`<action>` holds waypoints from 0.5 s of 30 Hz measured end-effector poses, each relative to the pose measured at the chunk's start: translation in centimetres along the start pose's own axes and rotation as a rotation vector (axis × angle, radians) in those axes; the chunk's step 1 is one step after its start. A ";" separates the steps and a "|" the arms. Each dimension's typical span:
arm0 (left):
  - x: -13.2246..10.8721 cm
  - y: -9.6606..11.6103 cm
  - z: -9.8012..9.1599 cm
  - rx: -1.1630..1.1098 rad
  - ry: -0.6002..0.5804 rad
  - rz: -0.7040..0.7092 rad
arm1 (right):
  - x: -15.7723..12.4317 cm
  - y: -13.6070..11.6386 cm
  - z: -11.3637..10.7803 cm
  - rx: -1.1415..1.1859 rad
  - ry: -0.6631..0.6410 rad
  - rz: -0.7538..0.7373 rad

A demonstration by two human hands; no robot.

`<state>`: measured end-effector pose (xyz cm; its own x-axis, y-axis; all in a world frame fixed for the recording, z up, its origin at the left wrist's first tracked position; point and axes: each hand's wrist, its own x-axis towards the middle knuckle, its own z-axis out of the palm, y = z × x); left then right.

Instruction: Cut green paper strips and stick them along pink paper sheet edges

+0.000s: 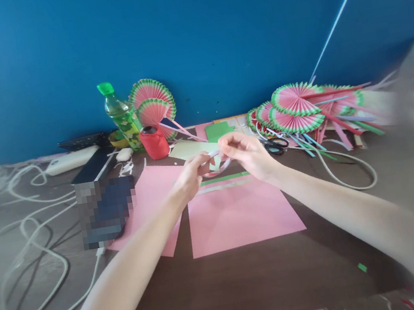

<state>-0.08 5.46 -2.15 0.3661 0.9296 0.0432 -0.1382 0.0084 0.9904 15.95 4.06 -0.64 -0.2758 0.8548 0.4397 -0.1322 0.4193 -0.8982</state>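
Above the top edge of a pink paper sheet (pixel 240 218), my two hands meet with a small gap between them. The fingers of my left hand (pixel 190 174) are closed in a pinch on a thin pale strip of tape (pixel 213 153). My right hand (pixel 243 152) pinches the other end, thumb against forefinger. Just below the fingers shows a curved, reddish-white edge (pixel 215 171), perhaps of a tape roll, partly hidden by the left hand. A green strip (pixel 226 178) and a whitish band run along the sheet's far edge.
Another pink sheet (pixel 158 194) lies left, beside a blurred dark phone (pixel 112 212) and looping white cables (pixel 62 261). Behind stand a green-capped bottle (pixel 122 118), a red pouch (pixel 155 143) and pleated watermelon fans (pixel 153 100). More fans (pixel 297 106) and black scissors (pixel 276 145) lie right.
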 end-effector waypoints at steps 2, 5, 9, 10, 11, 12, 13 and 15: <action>0.3 0.3 -0.3 0.027 0.042 0.028 | 0.1 -0.2 -0.1 0.094 0.007 0.036; 0.4 2.0 -1.1 0.290 0.069 0.112 | 0.3 -0.3 -0.3 0.184 0.033 0.120; -0.1 5.0 -3.2 0.908 0.083 0.025 | 0.5 0.1 -0.5 0.235 0.041 0.215; -0.2 5.6 -3.8 1.037 0.022 -0.062 | 0.6 0.2 -0.5 0.243 0.037 0.225; -0.3 6.0 -4.3 1.125 -0.019 -0.160 | 0.6 0.4 -0.5 0.249 0.035 0.230; -0.4 6.2 -4.8 1.208 -0.031 -0.244 | 0.6 0.5 -0.4 0.254 0.035 0.234; -0.4 6.3 -5.1 1.265 -0.027 -0.304 | 0.5 0.6 -0.3 0.258 0.036 0.238; -0.5 6.3 -5.3 1.335 0.025 -0.356 | 0.4 0.7 -0.1 0.260 0.030 0.251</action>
<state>-6.04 6.97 3.42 0.1769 0.9582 -0.2250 0.9416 -0.0982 0.3220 15.87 4.75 -1.06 -0.3034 0.9313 0.2014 -0.3028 0.1061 -0.9471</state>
